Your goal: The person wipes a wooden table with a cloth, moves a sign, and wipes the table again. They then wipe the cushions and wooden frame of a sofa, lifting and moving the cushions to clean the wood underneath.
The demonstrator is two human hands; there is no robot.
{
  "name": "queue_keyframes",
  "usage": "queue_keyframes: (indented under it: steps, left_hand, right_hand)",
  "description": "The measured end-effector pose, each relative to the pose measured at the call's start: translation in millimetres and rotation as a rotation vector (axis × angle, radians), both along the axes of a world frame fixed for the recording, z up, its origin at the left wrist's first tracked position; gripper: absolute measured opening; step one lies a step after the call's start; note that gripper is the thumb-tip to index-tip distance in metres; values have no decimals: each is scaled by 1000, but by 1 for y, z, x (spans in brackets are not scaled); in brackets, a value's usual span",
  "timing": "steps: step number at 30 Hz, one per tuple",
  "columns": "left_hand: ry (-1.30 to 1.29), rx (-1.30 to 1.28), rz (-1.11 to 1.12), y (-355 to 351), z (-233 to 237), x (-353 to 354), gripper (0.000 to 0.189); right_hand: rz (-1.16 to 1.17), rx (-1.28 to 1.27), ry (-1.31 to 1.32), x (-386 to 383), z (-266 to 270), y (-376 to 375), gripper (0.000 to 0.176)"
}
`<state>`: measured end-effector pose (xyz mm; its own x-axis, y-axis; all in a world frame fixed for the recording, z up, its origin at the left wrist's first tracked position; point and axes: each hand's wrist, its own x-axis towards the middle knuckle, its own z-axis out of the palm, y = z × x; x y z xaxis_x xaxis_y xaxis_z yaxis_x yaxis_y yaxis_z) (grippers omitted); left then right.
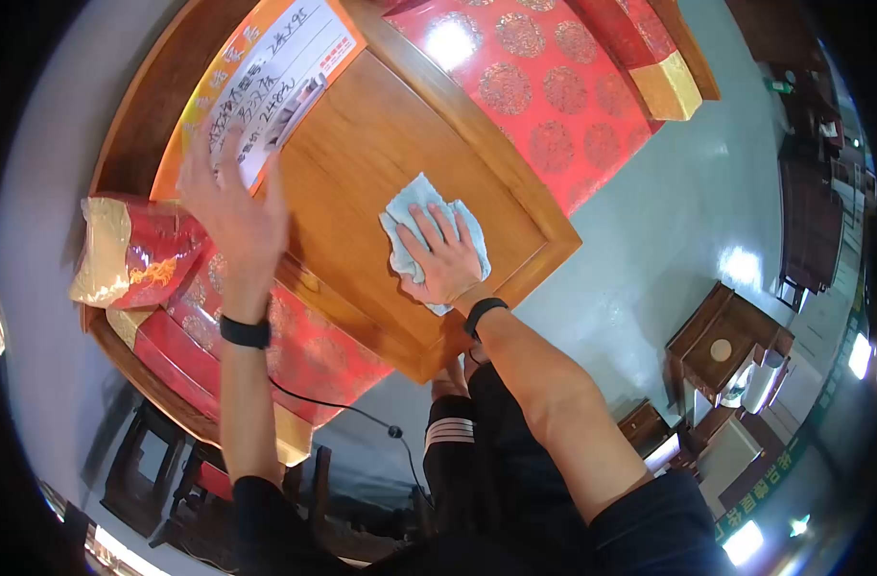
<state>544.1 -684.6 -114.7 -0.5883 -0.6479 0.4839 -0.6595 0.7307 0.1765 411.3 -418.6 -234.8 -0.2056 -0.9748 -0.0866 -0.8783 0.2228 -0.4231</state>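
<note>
Pressed flat on a light blue cloth (402, 209), my right hand (446, 259) has its fingers spread and lies over the wooden tabletop (347, 158). The cloth is crumpled and sticks out around the fingers, near the table's lower right part. My left hand (235, 216) is at the table's left edge with its fingers apart, beside a large price card (283, 72) with handwriting and an orange border. Its fingertips overlap the card's lower part; whether they touch it cannot be made out. Both wrists wear black bands.
Red patterned cushions (554, 91) flank the table, with a red and gold bolster (146, 252) at the left. A black cable (362, 413) hangs near my legs. Small wooden furniture (726, 341) stands at the right on the grey floor (602, 278).
</note>
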Motion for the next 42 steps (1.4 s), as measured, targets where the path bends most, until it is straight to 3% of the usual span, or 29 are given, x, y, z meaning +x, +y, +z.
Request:
queue_keyframes:
  steps: [4,8,9,11,15,21,23,25,28,29,31,33,35,38,42]
  left_hand:
    - [21,258,-39,138,-37,49,52]
    - [-56,649,156,281,-52,91,68]
    - [-61,651,181,311,-58,99,68]
    - [-200,893,153,359,-69,113,77]
    - [-357,948,94,403,-83,122,80]
    - [-150,936,-28,430,-121,155,82]
    - [84,956,-29,452,-125,179,84]
    - [172,1033,40,481,-131,226,84]
    - [135,1001,367,526,-134,338,84]
    - [37,957,443,532,-140,388,84]
    - [105,827,707,534,-155,479,87]
    - [140,627,857,506,-152,561,88]
    - [12,535,900,467,-147,614,86]
    - [12,454,828,400,-160,653,83]
    - [-54,434,1000,361,-212,652,84]
  right_hand:
    - [19,-15,19,1,-2,2,76]
    - [11,-32,70,2,-4,2,78]
    - [10,-42,89,3,-4,1,77]
    - [14,-106,95,2,-8,3,76]
    - [25,-266,110,0,-19,1,73]
    - [-8,-292,297,-7,-25,7,62]
    - [-119,-259,325,-10,-26,17,57]
    - [-149,-246,320,6,-35,32,55]
    - [-258,-260,446,63,-33,86,54]
    - [-276,-234,479,92,-33,100,53]
    - [-273,-216,519,127,-27,117,53]
    - [-342,-153,547,145,-24,111,54]
    - [-312,-147,551,145,-21,110,54]
    - [-367,-56,562,145,-20,105,58]
    - [-354,-171,534,133,-29,111,65]
